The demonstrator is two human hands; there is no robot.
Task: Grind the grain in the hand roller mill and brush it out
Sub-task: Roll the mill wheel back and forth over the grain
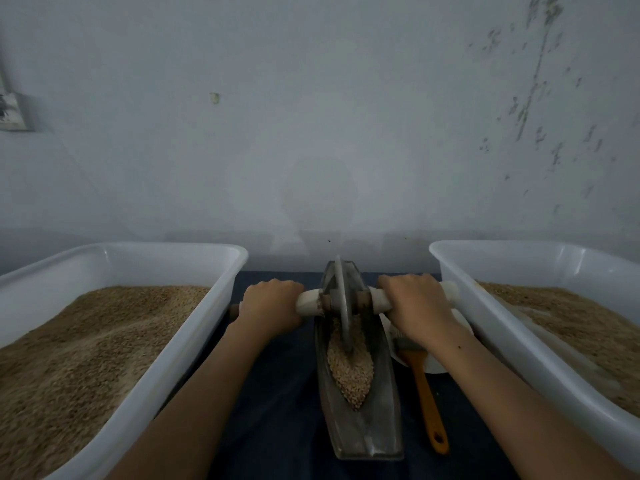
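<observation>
A boat-shaped metal trough [381,420] lies lengthwise on the dark cloth between two tubs. Pale grain [349,372] fills its groove. A thin metal roller disc [343,306] stands upright in the trough's far half, on a white-wrapped axle. My left hand [272,303] grips the axle's left handle. My right hand [415,304] grips the right handle. An orange-handled brush [427,400] lies to the right of the trough, its bristle end partly hidden under my right wrist.
Large white tubs of brown grain stand at the left [173,368] and right [502,327]. A white dish [436,365] sits under the brush head. A pale wall rises right behind the table.
</observation>
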